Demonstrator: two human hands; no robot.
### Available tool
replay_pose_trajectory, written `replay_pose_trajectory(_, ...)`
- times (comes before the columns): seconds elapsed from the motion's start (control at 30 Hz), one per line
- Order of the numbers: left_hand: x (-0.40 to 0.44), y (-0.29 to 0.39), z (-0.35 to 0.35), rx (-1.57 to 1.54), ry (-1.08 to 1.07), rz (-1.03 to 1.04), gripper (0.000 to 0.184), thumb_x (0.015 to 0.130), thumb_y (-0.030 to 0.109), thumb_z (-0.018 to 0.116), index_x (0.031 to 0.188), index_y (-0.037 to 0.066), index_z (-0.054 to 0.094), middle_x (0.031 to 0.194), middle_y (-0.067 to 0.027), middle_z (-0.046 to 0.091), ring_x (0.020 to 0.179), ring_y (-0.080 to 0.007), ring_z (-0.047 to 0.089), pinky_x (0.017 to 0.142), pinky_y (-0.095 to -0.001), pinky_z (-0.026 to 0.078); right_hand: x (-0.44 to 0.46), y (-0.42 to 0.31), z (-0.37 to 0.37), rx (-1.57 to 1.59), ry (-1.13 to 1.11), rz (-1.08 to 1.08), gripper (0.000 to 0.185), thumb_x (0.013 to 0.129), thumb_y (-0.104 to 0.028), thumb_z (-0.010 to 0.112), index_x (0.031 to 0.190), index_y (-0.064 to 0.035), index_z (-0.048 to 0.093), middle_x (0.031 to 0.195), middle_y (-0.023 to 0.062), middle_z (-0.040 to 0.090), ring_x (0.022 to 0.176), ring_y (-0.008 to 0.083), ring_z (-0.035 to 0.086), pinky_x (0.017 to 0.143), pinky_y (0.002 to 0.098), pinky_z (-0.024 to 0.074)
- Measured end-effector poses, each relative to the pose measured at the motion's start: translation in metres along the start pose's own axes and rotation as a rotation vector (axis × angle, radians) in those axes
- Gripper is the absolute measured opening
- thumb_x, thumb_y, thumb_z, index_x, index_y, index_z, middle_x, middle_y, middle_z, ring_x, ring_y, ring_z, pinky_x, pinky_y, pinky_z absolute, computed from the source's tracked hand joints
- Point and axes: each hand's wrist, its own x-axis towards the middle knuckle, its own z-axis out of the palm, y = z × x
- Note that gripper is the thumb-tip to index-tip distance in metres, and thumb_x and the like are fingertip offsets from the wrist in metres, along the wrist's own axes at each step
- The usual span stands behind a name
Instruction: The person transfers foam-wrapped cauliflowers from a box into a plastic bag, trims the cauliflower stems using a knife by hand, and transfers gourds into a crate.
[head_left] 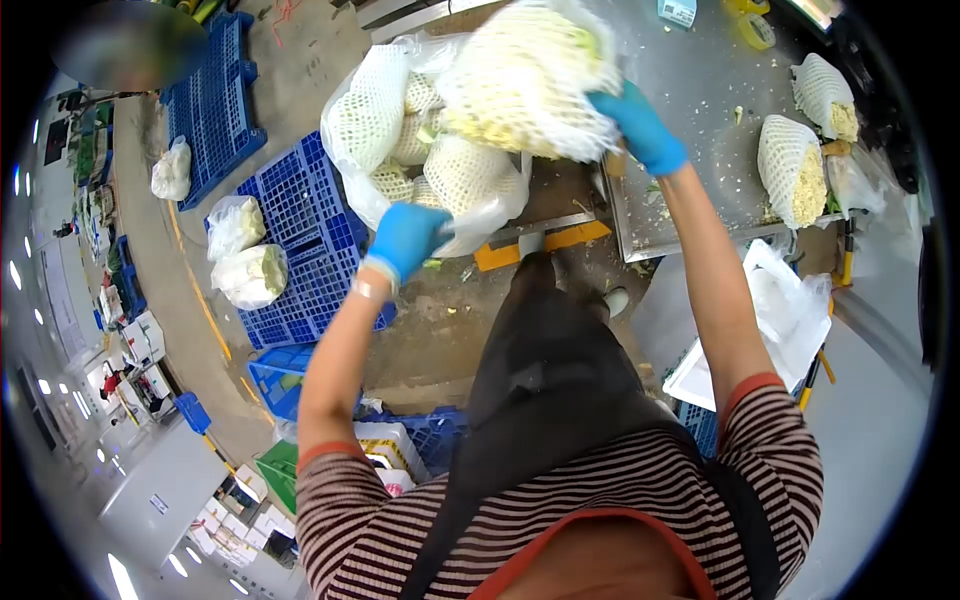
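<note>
My right hand (643, 128), in a blue glove, grips the right edge of a large cauliflower in white foam netting (530, 80). That cauliflower hangs tilted above the right side of a clear plastic bag (505, 205). Several other netted cauliflowers (368, 115) lie in the bag. My left hand (408, 240), also gloved in blue, holds the bag's near rim, its fingers partly hidden by the plastic. Two more netted cauliflowers (791, 170) (825, 97) rest on the metal table at the right.
The metal table (700, 100) carries scraps and yellow tape rolls (757, 30). Blue pallets (305, 230) on the floor at the left hold bagged cauliflowers (250, 276). A white foam box (700, 372) stands near my right arm. A person, blurred, is at the upper left.
</note>
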Motion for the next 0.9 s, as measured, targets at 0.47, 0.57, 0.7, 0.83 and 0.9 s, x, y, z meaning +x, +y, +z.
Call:
replay_pose_trajectory(0.47,-0.023,0.044,-0.006,-0.241,0.493,0.012,0.026,0.071,0.001,0.067,0.097,0.003,0.069,0.086,-0.0162,0.066,0.077,-0.0328,0.061,0.069,-0.0407,0.048,0.033,0.106,0.185,-0.982,-0.079,-0.126,0.070,0.078,-0.044,0.068,0.135,-0.0083,0.049,0.106,0.0191,0.067,0.093,0.0330,0.067,0.076,0.0429,0.0536)
replay_pose_trajectory(0.57,-0.009,0.066,-0.027,-0.100,0.458,-0.172,0.033,0.080,0.006,0.067,0.112,-0.001,0.066,0.089,-0.0190,0.066,0.078,-0.0278,0.062,0.075,-0.0364,0.049,-0.043,0.037,0.117,-0.876,0.150,-0.158,0.067,0.084,-0.047,0.063,0.138,-0.0104,0.048,0.106,0.0175,0.066,0.091,0.0317,0.067,0.076,0.0406,0.0529)
replay_pose_trajectory(0.7,-0.004,0.074,-0.009,0.188,0.389,-0.303,0.059,0.076,0.010,0.070,0.132,0.005,0.053,0.116,-0.0196,0.063,0.103,-0.0350,0.061,0.090,-0.0426,0.047,-0.190,0.033,-0.016,-0.576,0.502,-0.127,0.047,0.085,-0.043,0.062,0.122,-0.0136,0.064,0.105,0.0129,0.070,0.094,0.0329,0.066,0.086,0.0384,0.0511)
replay_pose_trajectory(0.83,0.022,0.170,-0.010,0.370,0.400,-0.172,0.063,0.076,0.005,0.067,0.137,0.005,0.049,0.142,-0.0170,0.045,0.130,-0.0344,0.045,0.106,-0.0444,0.038,-0.365,0.101,-0.138,-0.392,0.853,0.009,0.033,0.089,-0.034,0.060,0.115,-0.0159,0.068,0.103,0.0095,0.071,0.093,0.0215,0.069,0.083,0.0311,0.0521)
replay_pose_trajectory(0.9,0.048,0.241,0.005,0.116,0.364,0.030,0.055,0.082,0.004,0.061,0.135,0.004,0.050,0.138,-0.0179,0.049,0.128,-0.0337,0.047,0.106,-0.0428,0.037,-0.444,0.156,-0.197,-0.390,0.942,0.230,0.031,0.089,-0.030,0.060,0.114,-0.0146,0.068,0.104,0.0079,0.071,0.088,0.0198,0.068,0.076,0.0311,0.0546)
